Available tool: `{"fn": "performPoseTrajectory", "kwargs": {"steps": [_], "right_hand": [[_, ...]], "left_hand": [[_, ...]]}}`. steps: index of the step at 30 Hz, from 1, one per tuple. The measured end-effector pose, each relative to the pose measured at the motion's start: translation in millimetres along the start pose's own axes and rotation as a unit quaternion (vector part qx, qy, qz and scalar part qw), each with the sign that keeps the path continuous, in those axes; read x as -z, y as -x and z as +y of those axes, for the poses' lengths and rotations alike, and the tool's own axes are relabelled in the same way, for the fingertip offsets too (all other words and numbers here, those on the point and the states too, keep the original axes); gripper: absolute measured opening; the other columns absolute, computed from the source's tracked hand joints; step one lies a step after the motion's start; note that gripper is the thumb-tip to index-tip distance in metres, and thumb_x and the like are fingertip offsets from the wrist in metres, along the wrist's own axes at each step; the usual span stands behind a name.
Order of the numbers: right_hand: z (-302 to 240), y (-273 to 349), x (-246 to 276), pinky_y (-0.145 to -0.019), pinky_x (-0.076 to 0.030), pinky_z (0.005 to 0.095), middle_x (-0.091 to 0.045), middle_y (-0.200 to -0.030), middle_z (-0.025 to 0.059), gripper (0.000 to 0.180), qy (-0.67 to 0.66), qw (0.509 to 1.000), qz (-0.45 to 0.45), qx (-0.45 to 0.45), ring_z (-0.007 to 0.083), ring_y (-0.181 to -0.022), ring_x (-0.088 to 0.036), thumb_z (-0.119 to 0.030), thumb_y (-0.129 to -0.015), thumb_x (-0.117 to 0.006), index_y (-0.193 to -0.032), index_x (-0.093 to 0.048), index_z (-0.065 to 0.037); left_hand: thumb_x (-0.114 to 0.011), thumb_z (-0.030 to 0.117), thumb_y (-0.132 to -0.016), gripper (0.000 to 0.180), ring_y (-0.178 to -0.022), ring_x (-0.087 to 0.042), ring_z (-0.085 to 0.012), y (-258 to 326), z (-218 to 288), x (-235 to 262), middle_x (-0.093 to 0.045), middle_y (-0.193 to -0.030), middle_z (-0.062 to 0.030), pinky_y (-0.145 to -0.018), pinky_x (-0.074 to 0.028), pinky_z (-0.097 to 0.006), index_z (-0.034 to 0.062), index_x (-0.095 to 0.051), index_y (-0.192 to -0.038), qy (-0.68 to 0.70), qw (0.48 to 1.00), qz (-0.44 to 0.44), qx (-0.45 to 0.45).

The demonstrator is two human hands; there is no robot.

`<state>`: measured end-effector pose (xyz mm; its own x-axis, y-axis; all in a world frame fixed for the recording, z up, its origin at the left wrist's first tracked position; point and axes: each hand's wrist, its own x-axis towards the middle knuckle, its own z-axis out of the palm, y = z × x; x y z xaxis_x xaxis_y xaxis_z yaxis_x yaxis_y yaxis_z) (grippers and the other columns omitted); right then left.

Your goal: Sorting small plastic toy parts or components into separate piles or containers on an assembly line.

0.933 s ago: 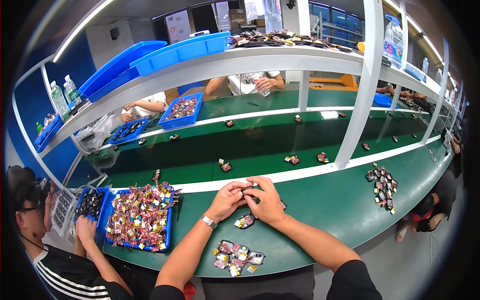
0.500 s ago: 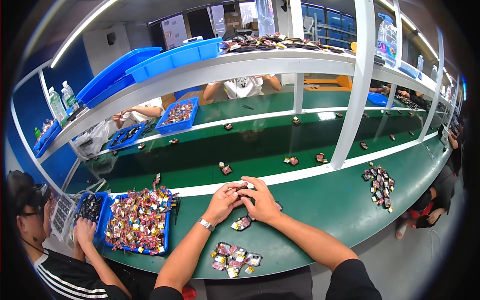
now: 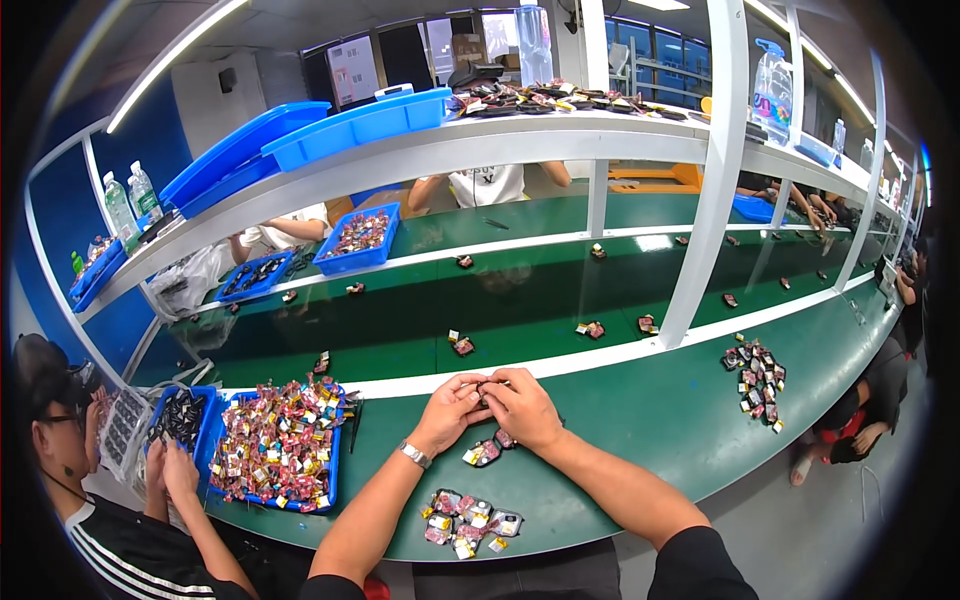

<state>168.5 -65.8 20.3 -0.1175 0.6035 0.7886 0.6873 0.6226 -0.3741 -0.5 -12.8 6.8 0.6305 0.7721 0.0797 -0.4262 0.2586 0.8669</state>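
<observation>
Above the green bench, my left hand [image 3: 447, 412] and my right hand [image 3: 524, 408] meet with fingertips pinched together on a small dark piece [image 3: 482, 393]. Fingers cover most of that piece, so its exact kind is hidden. Just below my right hand lies a small black casing [image 3: 482, 453] with a red circuit board and a white-and-yellow part, beside another one partly under the hand. Closer to the bench's front edge, between my forearms, sits a cluster of similar open casings [image 3: 470, 520].
A blue bin [image 3: 335, 490] heaped with boards and wires stands left, beside a bin of black parts [image 3: 180, 415] where a co-worker's hands [image 3: 175, 470] work. More casings [image 3: 760, 385] lie right. Beyond a white rail, units dot a green belt [image 3: 400, 330]. A shelf post [image 3: 708, 180] rises ahead.
My right hand's raised fingers have come down and closed in against the left fingertips. Units on the belt have shifted slightly right. The co-worker's hands at the left have come together.
</observation>
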Motion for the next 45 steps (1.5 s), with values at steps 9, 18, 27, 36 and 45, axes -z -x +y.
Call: {"fn": "performPoseTrajectory", "kwargs": {"steps": [9, 18, 27, 36, 45], "right_hand": [[0, -1, -7, -0.081, -0.050, 0.0369, -0.058, -0.098, 0.0096, 0.016, -0.009, 1.000, -0.003, -0.014, 0.0289, -0.094, -0.057, -0.004, -0.076, -0.067, -0.092, -0.064, -0.002], [9, 0, -11, -0.067, -0.055, 0.0286, -0.065, -0.089, 0.0119, 0.019, -0.181, 0.951, 0.004, -0.250, 0.0181, -0.072, -0.066, 0.000, -0.080, -0.068, -0.099, -0.065, 0.002], [13, -4, -7, -0.069, -0.055, 0.0266, -0.067, -0.088, 0.0103, 0.016, -0.201, 0.942, -0.041, -0.268, 0.0145, -0.075, -0.067, -0.001, -0.082, -0.067, -0.097, -0.066, 0.002], [148, -48, 4, -0.076, -0.055, 0.0340, -0.071, -0.089, 0.0138, 0.019, -0.037, 0.913, 0.060, -0.402, 0.0256, -0.081, -0.070, -0.011, -0.075, -0.073, -0.092, -0.070, -0.003], [195, -14, 98, -0.093, -0.044, 0.0483, -0.058, -0.111, 0.0163, 0.042, 0.323, 0.849, 0.050, -0.414, 0.0364, -0.106, -0.053, -0.015, -0.075, -0.070, -0.112, -0.059, 0.000]], "left_hand": [[-0.053, 0.003, -0.095, 0.023, -0.101, -0.063, -0.0149, 0, -1, -7, -0.063, -0.111, -0.0073, -0.088, -0.056, -0.035, 0.0020, -0.051, -0.118, -0.058, 0.997, 0.052, -0.017], [-0.051, 0.002, -0.096, 0.015, -0.089, -0.063, -0.0106, -5, -14, -10, -0.066, -0.100, -0.0072, -0.073, -0.054, -0.025, -0.0011, -0.056, -0.110, -0.234, 0.963, 0.126, -0.045], [-0.050, 0.000, -0.095, 0.022, -0.095, -0.062, -0.0124, -6, -22, -4, -0.064, -0.110, -0.0105, -0.078, -0.053, -0.025, -0.0007, -0.052, -0.117, -0.243, 0.959, 0.101, -0.103], [-0.049, 0.007, -0.096, 0.034, -0.110, -0.061, -0.0247, -11, -13, -4, -0.054, -0.130, -0.0178, -0.088, -0.053, -0.033, -0.0016, -0.045, -0.129, -0.250, 0.959, 0.080, -0.109], [-0.051, 0.005, -0.094, 0.031, -0.104, -0.063, -0.0211, -8, -13, 5, -0.061, -0.120, -0.0159, -0.086, -0.053, -0.030, -0.0021, -0.049, -0.125, -0.283, 0.952, 0.074, -0.089]]}}
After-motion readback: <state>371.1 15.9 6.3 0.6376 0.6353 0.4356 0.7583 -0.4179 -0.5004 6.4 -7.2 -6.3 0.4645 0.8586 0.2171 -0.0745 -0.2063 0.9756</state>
